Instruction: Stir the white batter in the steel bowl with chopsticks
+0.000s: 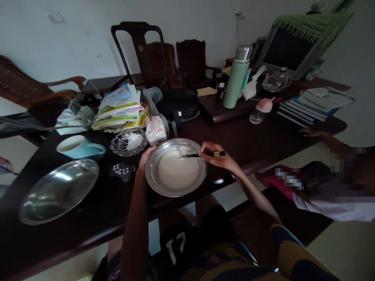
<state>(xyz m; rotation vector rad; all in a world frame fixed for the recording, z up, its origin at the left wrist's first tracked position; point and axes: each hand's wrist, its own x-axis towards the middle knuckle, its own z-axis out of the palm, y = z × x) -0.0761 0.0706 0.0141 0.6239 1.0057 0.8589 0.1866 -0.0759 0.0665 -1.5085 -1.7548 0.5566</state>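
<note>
A round metal bowl [152, 181] stands at the front edge of the dark table, with a pale, whitish mixture [178, 171] in it. My left hand [145, 156] grips the bowl's left rim, its fingers partly hidden. Dark chopsticks [191, 155] with gold bands are held in my closed right hand [216, 154] at the bowl's right side. Their tips reach into the mixture. Left of the bowl lies a dark game controller [122, 171], and farther left a second, shiny metal bowl [60, 191].
Behind the bowl are a glass dish [129, 142], a tissue pack [156, 130], magazines [118, 107] and a black bag [178, 103]. A blue mug [79, 147] stands left. Toward the right are a green thermos [236, 82], a pink-capped bottle [260, 111], books [313, 105] and another person's hand [312, 133].
</note>
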